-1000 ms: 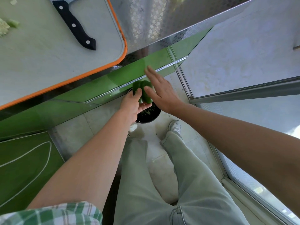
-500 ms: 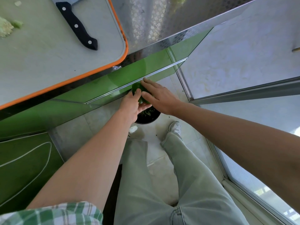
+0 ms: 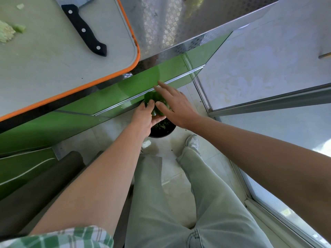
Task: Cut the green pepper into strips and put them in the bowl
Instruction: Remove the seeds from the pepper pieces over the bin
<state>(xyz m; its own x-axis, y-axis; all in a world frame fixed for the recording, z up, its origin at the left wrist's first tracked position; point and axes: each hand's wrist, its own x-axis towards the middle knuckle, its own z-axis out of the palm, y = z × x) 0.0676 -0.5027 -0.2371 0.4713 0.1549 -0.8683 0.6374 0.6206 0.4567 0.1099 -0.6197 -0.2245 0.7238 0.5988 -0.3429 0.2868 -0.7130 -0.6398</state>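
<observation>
Glossy green pepper (image 3: pixel 155 103) over a dark bin (image 3: pixel 162 130)

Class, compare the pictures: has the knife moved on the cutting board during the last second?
No. The knife lies at the same spot and angle against the board's orange edge.

A kitchen: cutting board (image 3: pixel 53 58), knife (image 3: pixel 84 30), steel counter (image 3: pixel 170 24).

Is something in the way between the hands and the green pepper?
No, nothing visible is in the way. The left hand holds the green pepper from below, and the open right hand is right against its other side, above the black bin on the floor. The bowl is not in view.
</observation>
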